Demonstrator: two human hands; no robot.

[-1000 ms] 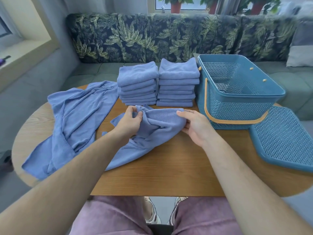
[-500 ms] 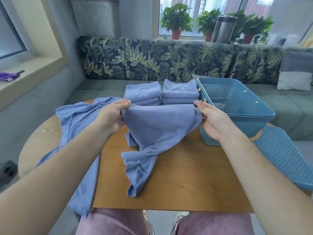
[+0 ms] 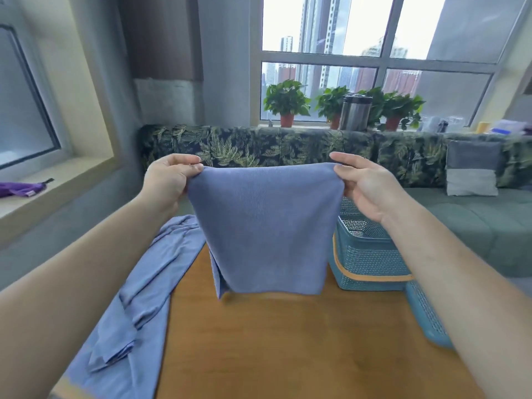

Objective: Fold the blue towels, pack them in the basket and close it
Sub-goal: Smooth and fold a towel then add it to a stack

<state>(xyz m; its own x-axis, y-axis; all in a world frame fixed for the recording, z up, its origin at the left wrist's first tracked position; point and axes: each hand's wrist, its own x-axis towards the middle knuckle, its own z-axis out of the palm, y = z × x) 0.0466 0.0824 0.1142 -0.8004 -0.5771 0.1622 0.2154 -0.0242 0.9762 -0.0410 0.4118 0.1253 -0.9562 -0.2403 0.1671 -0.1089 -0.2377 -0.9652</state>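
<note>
A blue towel [image 3: 266,226] hangs in the air above the wooden table [image 3: 288,341], doubled over, its lower edge just over the tabletop. My left hand [image 3: 169,180] pinches its top left corner and my right hand [image 3: 365,185] pinches its top right corner, both at chest height. Behind the towel to the right stands the teal basket [image 3: 365,254] with an orange handle, open at the top. Its teal lid [image 3: 426,315] lies flat at the table's right edge. The stacks of folded towels are hidden behind the held towel.
An unfolded blue towel [image 3: 138,306] drapes over the table's left side. A leaf-patterned sofa [image 3: 259,145] runs behind the table, with a grey cushion [image 3: 472,171] at the right. Potted plants [image 3: 286,102] and a metal flask [image 3: 354,110] stand on the windowsill.
Both hands lifted the towel from the tabletop up into the air and pulled it straight, so it now hangs smooth. The camera tilted upward toward the window.
</note>
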